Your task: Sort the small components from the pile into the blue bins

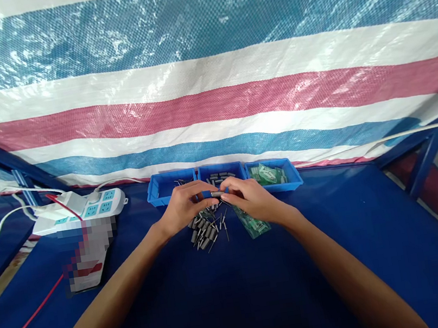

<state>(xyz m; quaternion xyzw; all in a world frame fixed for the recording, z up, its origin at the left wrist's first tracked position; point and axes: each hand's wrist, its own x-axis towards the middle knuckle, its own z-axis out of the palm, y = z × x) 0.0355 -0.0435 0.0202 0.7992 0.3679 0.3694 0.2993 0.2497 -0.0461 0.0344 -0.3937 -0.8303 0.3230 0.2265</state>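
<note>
My left hand (pixel 187 206) and my right hand (pixel 255 198) meet over the front of the bins, thumbs and fingers pinched from both sides on a small grey cylindrical part (pixel 217 193). Its ends are partly covered by my fingertips. Just below my left hand lies a heap of short grey cylinders and thin metal pins (pixel 205 232) on the blue table. A few loose pins (pixel 223 223) are scattered to the right of the heap. Partly under my right hand is a green-printed clear packet (pixel 256 225).
Three blue bins stand in a row: the left bin (pixel 153 193) holds some pins, the middle bin (pixel 239 167) grey cylinders, the right bin (pixel 295 173) green packets. At left are a white power strip (pixel 105 203), a blurred-out flat object (pixel 92 254) and a red cable (pixel 39 311).
</note>
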